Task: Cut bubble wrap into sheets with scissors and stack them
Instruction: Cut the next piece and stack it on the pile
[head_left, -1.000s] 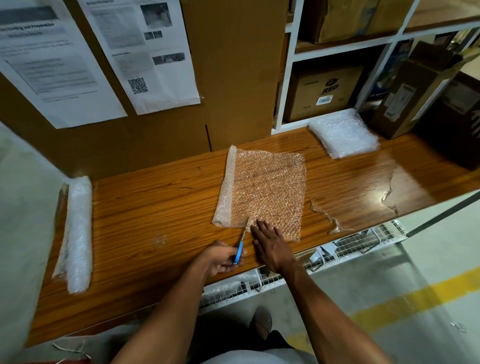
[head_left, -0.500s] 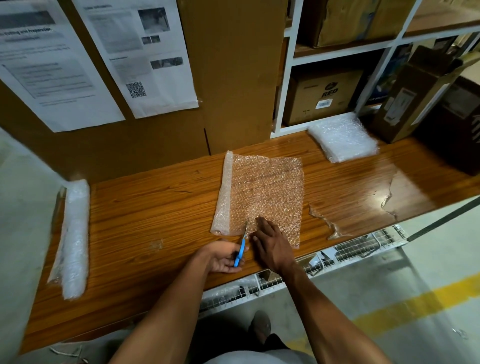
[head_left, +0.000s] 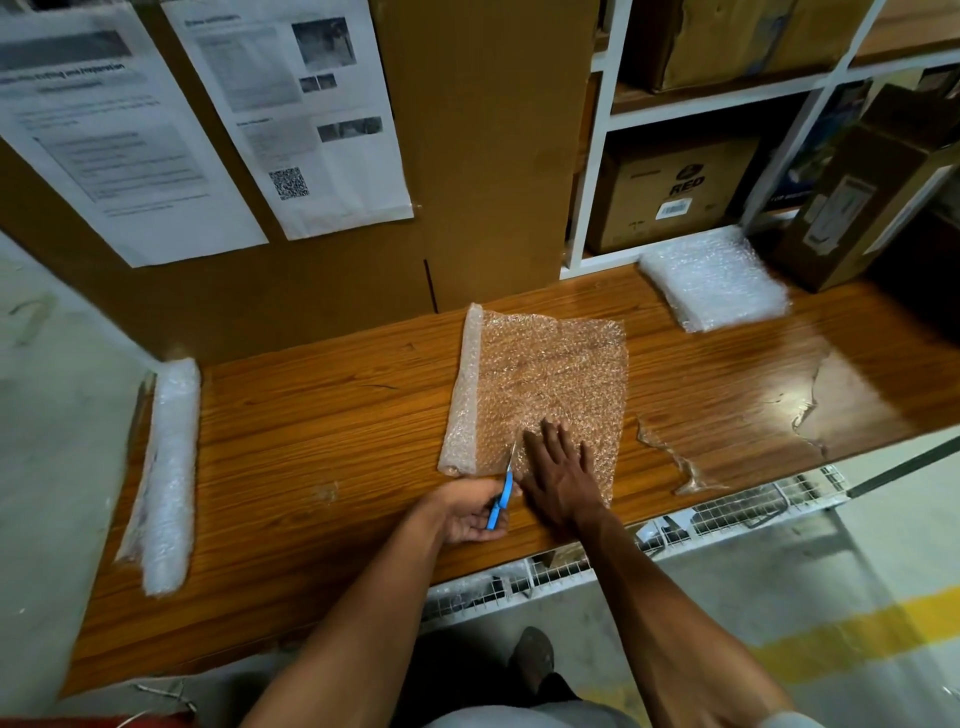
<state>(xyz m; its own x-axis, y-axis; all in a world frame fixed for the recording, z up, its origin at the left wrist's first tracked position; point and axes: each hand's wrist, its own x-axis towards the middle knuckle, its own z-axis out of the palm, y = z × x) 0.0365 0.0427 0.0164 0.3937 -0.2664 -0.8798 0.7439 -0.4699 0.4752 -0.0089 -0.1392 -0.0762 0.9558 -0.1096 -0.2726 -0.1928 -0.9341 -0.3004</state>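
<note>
A clear, partly unrolled sheet of bubble wrap lies flat near the middle of the glossy wooden counter, its rolled end along the left side and its near edge close to the counter's front edge. Blue-handled scissors enter that near edge, blades pointing toward the back wall. The left hand grips the handles with curled fingers; the right hand presses flat, fingers straight and spread, on the wrap just right of the blades. The cut looks barely begun. To finish it cleanly, the pressing hand should probably stay close beside the cut line, keeping the film taut, while the blades travel straight and parallel to the roll. A finished white stack of cut sheets waits at the counter's back right; a second white roll lies by the left edge.
</note>
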